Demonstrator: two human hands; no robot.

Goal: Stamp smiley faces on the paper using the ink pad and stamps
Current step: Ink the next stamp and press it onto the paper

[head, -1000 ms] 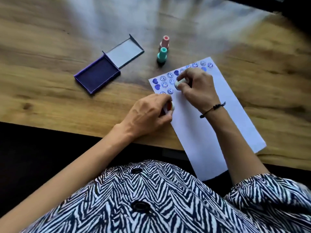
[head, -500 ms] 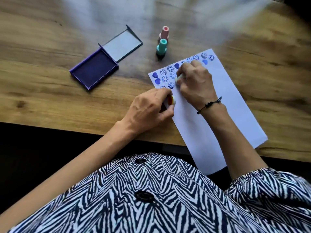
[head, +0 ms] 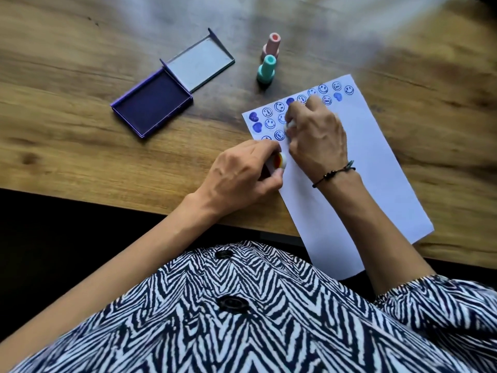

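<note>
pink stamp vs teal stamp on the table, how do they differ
The pink stamp is pale pink with a reddish top; the teal stamp is teal all over. The pink stamp stands farther from the person, the teal stamp nearer the paper. Both stand upright on the table, side by side, same shape, untouched by either hand.

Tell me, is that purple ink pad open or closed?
Open. The ink pad lies on the wooden table with its lid folded flat back beside it, leaving the dark inked surface bare.
</note>
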